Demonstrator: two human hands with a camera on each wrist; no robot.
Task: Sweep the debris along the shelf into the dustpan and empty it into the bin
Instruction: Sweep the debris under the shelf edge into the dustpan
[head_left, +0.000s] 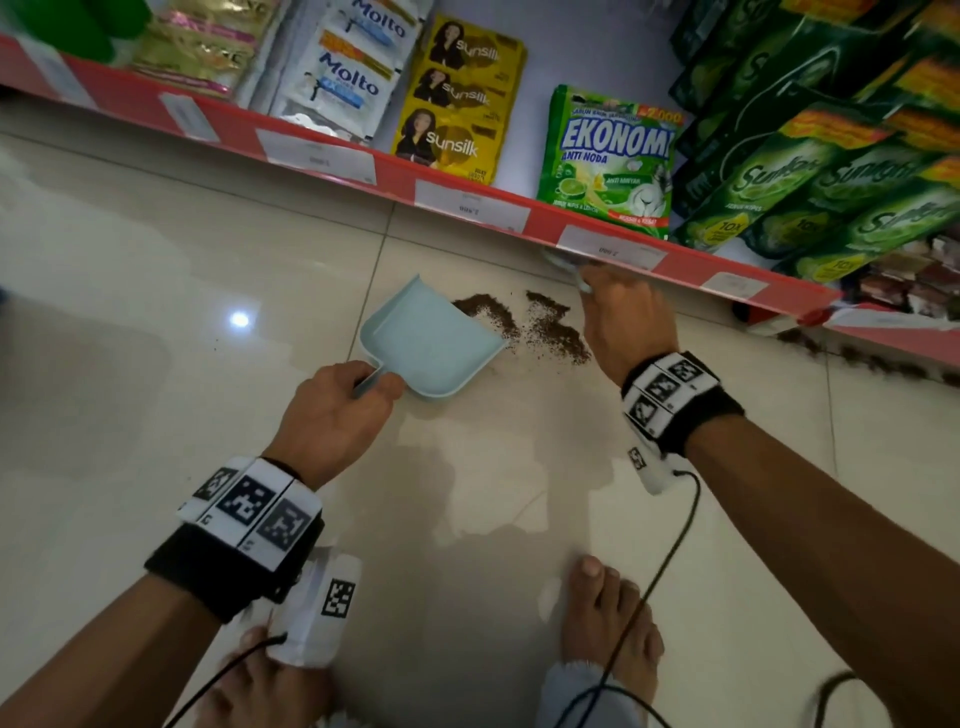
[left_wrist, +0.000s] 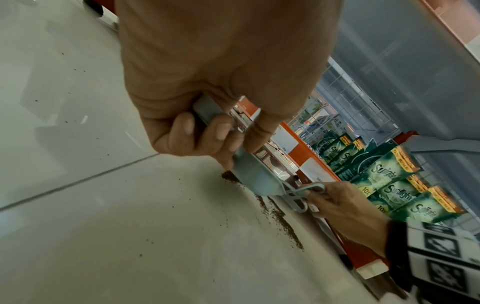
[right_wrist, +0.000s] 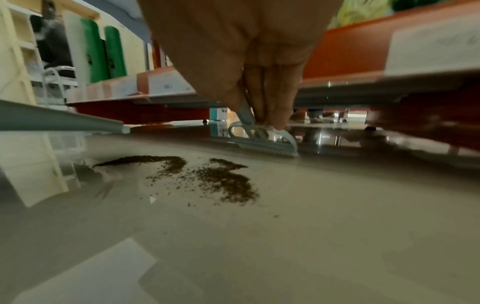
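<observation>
A pale blue dustpan (head_left: 429, 340) rests on the tiled floor with its lip against dark brown debris (head_left: 550, 328). My left hand (head_left: 332, 410) grips its handle (left_wrist: 207, 111), fingers curled round it. My right hand (head_left: 621, 317) pinches a small pale blue brush (right_wrist: 265, 142) whose head touches the floor under the red shelf edge (head_left: 467, 197), just behind the debris (right_wrist: 215, 176). In the head view the brush is mostly hidden by the hand and shelf. The left wrist view shows the dustpan (left_wrist: 255, 176), the brush (left_wrist: 301, 193) and a debris (left_wrist: 280, 220) trail.
The low red shelf carries sachets and green detergent packs (head_left: 608, 161). More debris (head_left: 883, 364) runs along the shelf foot to the right. My bare feet (head_left: 608, 618) stand close behind the hands, with wrist cables (head_left: 670, 561) trailing.
</observation>
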